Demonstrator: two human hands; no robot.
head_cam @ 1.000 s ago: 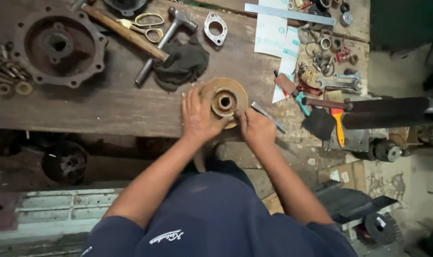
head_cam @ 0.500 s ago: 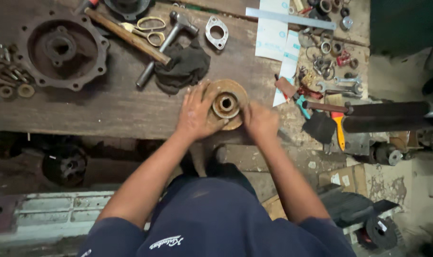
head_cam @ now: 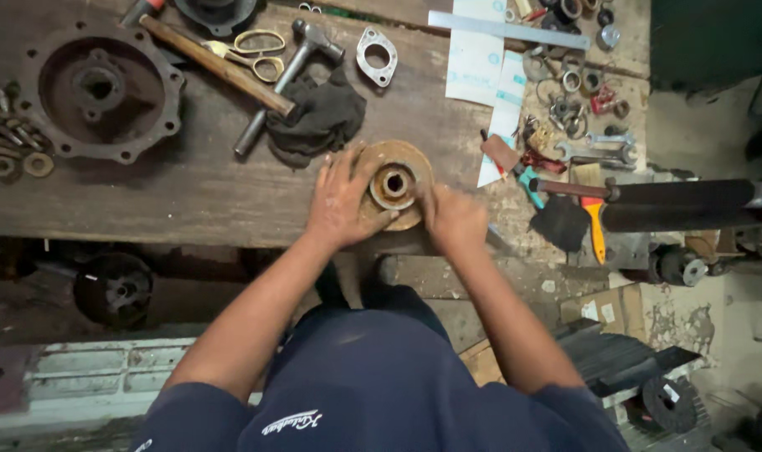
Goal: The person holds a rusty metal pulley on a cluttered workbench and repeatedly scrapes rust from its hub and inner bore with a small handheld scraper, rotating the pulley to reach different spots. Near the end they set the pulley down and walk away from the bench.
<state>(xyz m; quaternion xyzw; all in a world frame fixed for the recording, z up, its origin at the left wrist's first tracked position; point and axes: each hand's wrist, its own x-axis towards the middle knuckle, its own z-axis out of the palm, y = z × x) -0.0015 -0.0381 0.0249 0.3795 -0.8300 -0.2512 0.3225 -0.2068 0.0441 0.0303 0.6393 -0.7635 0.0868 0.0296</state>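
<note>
A round rusty brass-coloured disc (head_cam: 395, 159) with a raised hub and a centre hole lies on the wooden workbench (head_cam: 197, 192) near its front edge. My left hand (head_cam: 341, 201) rests flat on the disc's left side, fingers spread over it. My right hand (head_cam: 453, 219) is closed at the disc's right edge; it is blurred, and whether it holds something I cannot tell.
A dark rag (head_cam: 318, 121), two hammers (head_cam: 213, 63), scissors (head_cam: 255, 43) and a large round rusty housing (head_cam: 100, 92) lie at the back left. Papers (head_cam: 481, 63), rings, spanners and an orange-handled tool (head_cam: 596, 230) crowd the right. Bolts (head_cam: 8, 142) sit far left.
My right hand has slid down along the disc's right edge. In the oldest frame a thin metal tool showed beside it; that tool is out of sight now. The left hand stays on the disc.
</note>
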